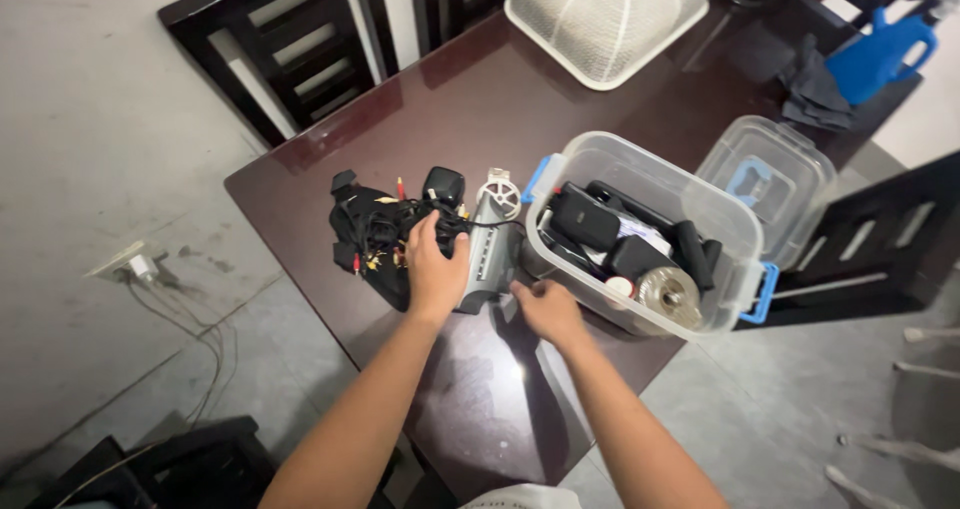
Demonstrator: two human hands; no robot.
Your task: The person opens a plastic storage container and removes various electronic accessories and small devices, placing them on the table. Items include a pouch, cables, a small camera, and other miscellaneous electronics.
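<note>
My left hand (436, 269) rests on a tangle of black cables and adapters (375, 234) lying on the dark wooden table (480, 109), its fingers curled over the cables beside a grey flat device (488, 254). My right hand (545, 307) sits on the table at the near corner of a clear plastic storage box (700, 204) with blue latches. Its fingers are bent and touch the lower end of the grey device. The box holds black electronic items and a round metal part (670, 294). A small white spool (499, 194) stands behind the grey device.
The box's clear lid (790, 159) lies behind it. A white mesh food cover (610, 19), a dark cloth (815, 89) and a blue spray bottle (885, 54) are at the far end. Dark chairs surround the table. A wall plug and cables (140, 266) lie at the left.
</note>
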